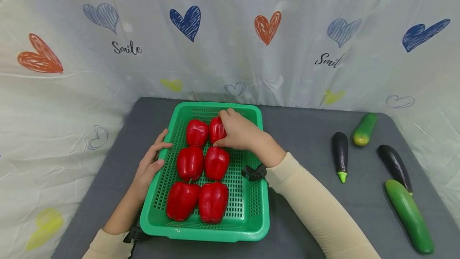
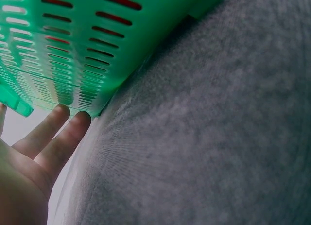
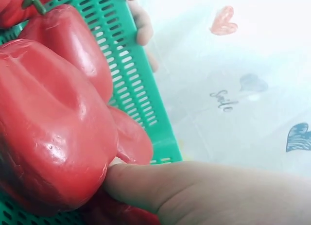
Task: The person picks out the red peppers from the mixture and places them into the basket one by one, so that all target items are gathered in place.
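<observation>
A green perforated plastic basket (image 1: 205, 234) stands on the grey table with several red bell peppers in it, set in two columns. My right hand (image 1: 240, 132) reaches in from the right and grips the far right bell pepper (image 1: 217, 131), thumb on its near side and fingers over its far side. In the right wrist view, the thumb (image 3: 136, 186) lies beside a nearer bell pepper (image 3: 58, 132), which hides part of the grip. My left hand (image 1: 148, 167) rests at the basket's left rim, fingers extended. Seen from the left wrist, its fingertips (image 2: 80, 120) are right at the basket's slotted outer wall (image 2: 109, 55).
Right of the basket lie a dark eggplant (image 1: 340, 153) with a green tip, a short green cucumber-like vegetable (image 1: 364, 130), a second eggplant (image 1: 394, 165) and a long green one (image 1: 409, 215). A white curtain (image 1: 223, 63) printed with hearts hangs behind the table.
</observation>
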The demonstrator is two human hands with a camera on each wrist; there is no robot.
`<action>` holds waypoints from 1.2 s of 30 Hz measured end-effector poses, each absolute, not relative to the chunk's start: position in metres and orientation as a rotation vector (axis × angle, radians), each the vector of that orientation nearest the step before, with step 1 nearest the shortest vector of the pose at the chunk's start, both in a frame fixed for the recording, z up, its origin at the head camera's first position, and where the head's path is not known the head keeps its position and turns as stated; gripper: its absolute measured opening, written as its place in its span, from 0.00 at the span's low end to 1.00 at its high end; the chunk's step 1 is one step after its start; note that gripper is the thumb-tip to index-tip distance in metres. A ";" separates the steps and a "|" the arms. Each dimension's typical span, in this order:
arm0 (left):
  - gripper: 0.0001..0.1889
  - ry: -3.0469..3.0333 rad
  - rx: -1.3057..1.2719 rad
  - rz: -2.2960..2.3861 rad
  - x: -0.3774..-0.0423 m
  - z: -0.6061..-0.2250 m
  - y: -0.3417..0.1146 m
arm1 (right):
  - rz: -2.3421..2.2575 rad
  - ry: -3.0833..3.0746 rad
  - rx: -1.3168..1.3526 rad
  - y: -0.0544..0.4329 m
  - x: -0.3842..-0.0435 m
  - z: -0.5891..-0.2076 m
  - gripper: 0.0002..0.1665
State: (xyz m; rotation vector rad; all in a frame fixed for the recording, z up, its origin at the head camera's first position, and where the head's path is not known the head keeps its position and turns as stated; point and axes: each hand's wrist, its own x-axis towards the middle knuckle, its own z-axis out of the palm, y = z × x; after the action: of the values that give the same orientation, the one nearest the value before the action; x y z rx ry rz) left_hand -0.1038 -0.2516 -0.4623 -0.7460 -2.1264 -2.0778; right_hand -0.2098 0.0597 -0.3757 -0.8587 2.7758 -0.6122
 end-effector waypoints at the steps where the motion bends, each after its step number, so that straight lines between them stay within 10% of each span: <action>1: 0.22 -2.127 -0.746 -2.078 -0.104 -0.462 -0.252 | -0.610 2.770 -0.856 0.060 -0.210 -0.376 0.47; 36: 0.22 -2.129 -0.731 -2.087 -0.104 -0.463 -0.251 | -0.555 2.809 -0.836 0.063 -0.192 -0.362 0.47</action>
State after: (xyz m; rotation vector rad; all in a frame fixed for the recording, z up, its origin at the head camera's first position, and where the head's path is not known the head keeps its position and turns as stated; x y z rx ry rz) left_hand -0.1037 -0.2514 -0.4625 -0.7315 -2.1292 -2.0870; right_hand -0.1917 0.0628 -0.3620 -0.8357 2.8086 -0.5548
